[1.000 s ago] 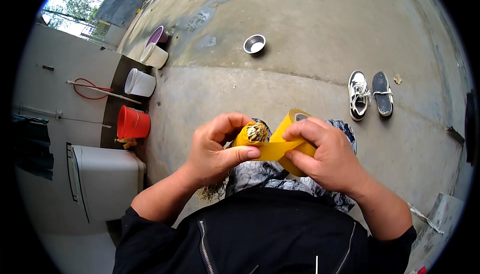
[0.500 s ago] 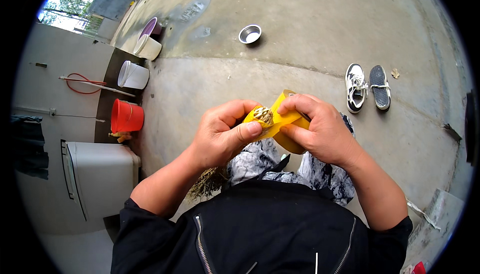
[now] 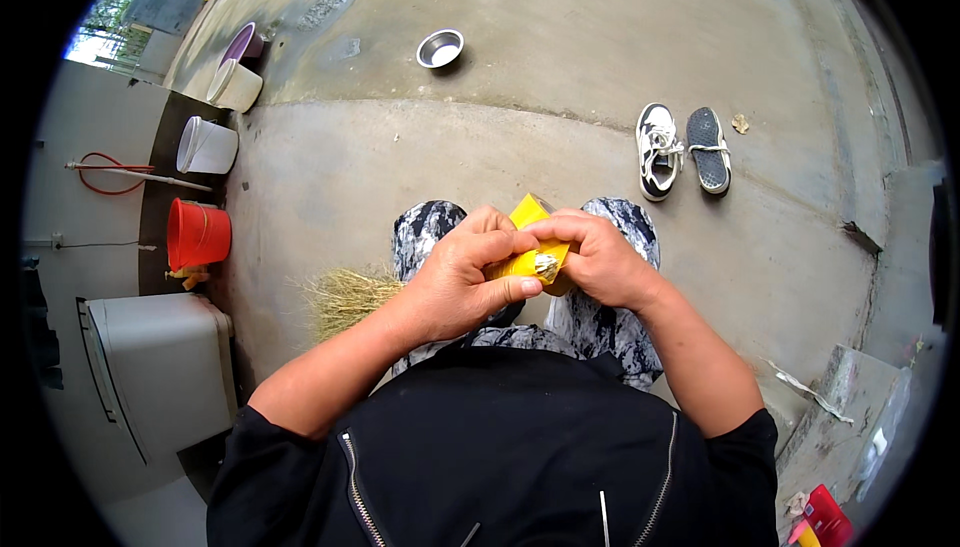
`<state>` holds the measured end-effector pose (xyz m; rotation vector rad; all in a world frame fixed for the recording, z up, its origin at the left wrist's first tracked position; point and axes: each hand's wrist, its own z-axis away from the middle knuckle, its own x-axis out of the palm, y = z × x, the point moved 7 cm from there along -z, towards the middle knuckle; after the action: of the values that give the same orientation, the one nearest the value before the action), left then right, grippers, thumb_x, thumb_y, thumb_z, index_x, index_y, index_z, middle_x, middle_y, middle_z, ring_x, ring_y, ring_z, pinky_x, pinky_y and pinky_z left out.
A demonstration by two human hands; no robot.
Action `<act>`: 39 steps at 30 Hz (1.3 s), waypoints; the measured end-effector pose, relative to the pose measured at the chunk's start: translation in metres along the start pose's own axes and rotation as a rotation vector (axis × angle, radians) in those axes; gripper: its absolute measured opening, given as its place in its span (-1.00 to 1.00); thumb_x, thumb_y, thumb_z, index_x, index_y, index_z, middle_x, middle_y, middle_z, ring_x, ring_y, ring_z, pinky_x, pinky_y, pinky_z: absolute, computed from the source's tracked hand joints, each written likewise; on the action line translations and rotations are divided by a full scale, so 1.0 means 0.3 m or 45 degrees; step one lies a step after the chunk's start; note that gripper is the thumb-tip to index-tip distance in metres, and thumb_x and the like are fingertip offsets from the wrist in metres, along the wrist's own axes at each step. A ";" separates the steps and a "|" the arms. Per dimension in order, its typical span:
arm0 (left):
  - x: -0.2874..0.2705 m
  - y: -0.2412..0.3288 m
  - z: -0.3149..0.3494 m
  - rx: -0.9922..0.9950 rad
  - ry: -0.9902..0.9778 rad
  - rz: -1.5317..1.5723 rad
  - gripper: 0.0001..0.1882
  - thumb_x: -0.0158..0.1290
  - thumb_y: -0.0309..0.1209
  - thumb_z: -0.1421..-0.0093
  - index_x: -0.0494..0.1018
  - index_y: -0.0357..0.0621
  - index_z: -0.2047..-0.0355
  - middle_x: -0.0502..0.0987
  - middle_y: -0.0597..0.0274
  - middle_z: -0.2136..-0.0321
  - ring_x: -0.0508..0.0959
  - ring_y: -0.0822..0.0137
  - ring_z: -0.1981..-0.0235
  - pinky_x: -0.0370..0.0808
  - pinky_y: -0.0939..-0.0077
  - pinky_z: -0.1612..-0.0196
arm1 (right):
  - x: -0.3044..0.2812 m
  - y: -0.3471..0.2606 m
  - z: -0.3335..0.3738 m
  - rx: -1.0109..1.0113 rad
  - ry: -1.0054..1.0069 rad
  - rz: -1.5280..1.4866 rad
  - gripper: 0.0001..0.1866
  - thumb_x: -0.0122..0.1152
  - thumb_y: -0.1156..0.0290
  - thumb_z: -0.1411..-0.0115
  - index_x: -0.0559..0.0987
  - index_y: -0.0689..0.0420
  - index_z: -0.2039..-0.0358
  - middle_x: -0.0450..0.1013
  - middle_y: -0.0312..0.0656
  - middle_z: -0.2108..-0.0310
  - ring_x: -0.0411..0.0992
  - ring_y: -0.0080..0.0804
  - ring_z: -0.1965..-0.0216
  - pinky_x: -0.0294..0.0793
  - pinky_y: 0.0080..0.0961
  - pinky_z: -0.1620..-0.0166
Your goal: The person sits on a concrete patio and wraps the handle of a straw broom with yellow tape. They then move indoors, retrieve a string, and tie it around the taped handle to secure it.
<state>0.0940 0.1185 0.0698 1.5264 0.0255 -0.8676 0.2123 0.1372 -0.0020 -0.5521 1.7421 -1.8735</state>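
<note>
My left hand (image 3: pixel 468 265) is closed around the cut end of a straw broom (image 3: pixel 352 299), whose loose bristles fan out to the left past my left forearm. Yellow tape (image 3: pixel 512 267) wraps this end, and pale cut stalks show at its tip. Fingers of my right hand (image 3: pixel 606 259) are bent over a roll of yellow tape (image 3: pixel 530 209), which sits close against the wrapped end. Part of the roll is hidden behind both hands. Its tape strip appears to run onto the bundle.
A metal bowl (image 3: pixel 440 48) and a pair of shoes (image 3: pixel 658 152) rest on the concrete floor ahead. Along the left wall stand a red bucket (image 3: pixel 198 234), white buckets (image 3: pixel 207 146) and a white chest-like appliance (image 3: pixel 160 367). A stone slab (image 3: pixel 835 397) lies at right.
The tape roll has come closer to the straw end, and my right fingers have moved in beside it. The bundle's tip has turned toward me. More bristles show at left as the view shifted.
</note>
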 end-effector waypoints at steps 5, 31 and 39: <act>0.096 0.030 0.016 0.242 0.051 -0.152 -0.52 0.35 -0.34 0.23 0.44 -0.17 0.28 0.41 0.22 0.44 0.42 0.25 0.36 0.39 0.44 0.31 | 0.004 0.048 0.044 0.142 -0.077 -0.913 -0.35 -0.15 0.72 0.15 0.29 0.36 -0.09 0.34 -0.04 0.02 0.33 -0.34 -0.01 0.25 -0.52 -0.12; 0.099 -0.155 0.209 0.209 0.143 -0.729 -0.61 0.18 -0.39 0.18 0.37 -0.09 0.28 0.39 0.25 0.47 0.43 0.23 0.40 0.35 0.36 0.30 | 0.050 0.130 0.042 0.150 0.569 -0.959 -0.48 -0.01 0.71 -0.09 0.20 0.23 -0.10 0.43 -0.09 0.18 0.43 -0.42 0.17 0.43 -0.49 0.06; 0.159 -0.194 0.203 0.172 -0.049 -0.669 -0.59 0.19 -0.32 0.13 0.38 -0.13 0.24 0.41 0.22 0.49 0.47 0.17 0.42 0.40 0.35 0.36 | 0.002 0.138 0.004 0.270 0.704 -0.872 -0.45 -0.04 0.73 -0.07 0.14 0.21 -0.10 0.44 -0.06 0.21 0.44 -0.40 0.21 0.44 -0.47 0.10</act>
<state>0.0685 0.0541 0.0020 1.6567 0.3591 -1.3352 0.2166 0.1343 -0.0430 -0.6411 1.7683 -2.8750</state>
